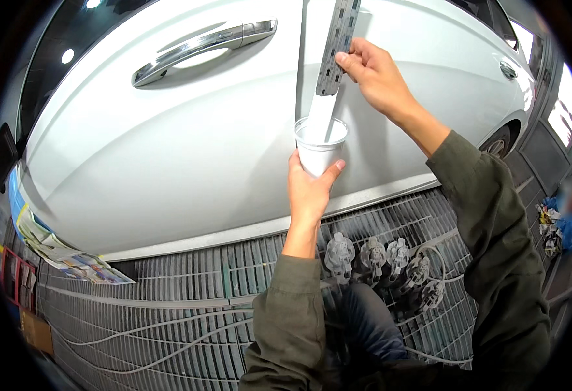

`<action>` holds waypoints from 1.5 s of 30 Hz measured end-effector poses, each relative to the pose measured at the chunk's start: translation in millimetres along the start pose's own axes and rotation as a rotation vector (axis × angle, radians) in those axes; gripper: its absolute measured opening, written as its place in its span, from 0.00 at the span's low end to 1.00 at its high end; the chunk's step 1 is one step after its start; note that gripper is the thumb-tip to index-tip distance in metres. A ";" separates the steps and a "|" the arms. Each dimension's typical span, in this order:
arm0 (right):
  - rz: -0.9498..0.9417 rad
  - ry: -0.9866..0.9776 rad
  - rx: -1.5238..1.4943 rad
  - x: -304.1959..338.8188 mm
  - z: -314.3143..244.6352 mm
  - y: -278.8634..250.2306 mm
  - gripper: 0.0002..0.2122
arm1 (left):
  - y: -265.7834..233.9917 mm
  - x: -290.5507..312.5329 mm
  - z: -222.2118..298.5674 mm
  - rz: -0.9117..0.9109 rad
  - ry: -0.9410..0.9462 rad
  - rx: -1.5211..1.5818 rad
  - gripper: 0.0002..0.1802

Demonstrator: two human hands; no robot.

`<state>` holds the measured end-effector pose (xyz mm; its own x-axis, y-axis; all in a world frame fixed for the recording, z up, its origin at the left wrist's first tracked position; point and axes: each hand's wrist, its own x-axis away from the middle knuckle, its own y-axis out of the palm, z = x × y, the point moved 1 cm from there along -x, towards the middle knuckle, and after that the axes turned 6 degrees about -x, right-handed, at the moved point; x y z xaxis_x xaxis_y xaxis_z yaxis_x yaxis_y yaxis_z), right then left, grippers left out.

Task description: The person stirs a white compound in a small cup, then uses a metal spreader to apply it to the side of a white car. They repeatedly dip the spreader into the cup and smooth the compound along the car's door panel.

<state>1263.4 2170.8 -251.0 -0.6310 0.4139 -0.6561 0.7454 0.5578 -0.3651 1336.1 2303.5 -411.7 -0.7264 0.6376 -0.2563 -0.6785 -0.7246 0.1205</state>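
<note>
My left hand (310,185) is closed around a clear plastic cup (320,154) with white liquid in it. Pinched in my right hand (376,73) is a flat metal mixing stick (335,55) with dark markings along it. The stick's lower part is coated white and dips through the cup's mouth; its tip is hidden inside. Both hands are held in front of a white car door (234,150), with the cup close to the gap between the two doors.
A chrome door handle (204,53) sits at upper left. Several dusty grey fittings (340,255) and hoses (169,317) lie on the slatted metal floor grating (188,287). Printed masking paper (71,254) covers the car's lower left. A blue bag (569,231) lies far right.
</note>
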 end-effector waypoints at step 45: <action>-0.185 -0.139 -0.156 -74.6 7.5 -3.0 0.08 | 10.6 4.7 -5.7 0.092 0.007 0.099 0.32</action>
<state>1309.9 2132.8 -205.9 -0.7100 0.1978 -0.6759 0.5709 0.7235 -0.3880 1326.1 2297.2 -417.1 -0.7855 0.5678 -0.2462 -0.6169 -0.7502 0.2379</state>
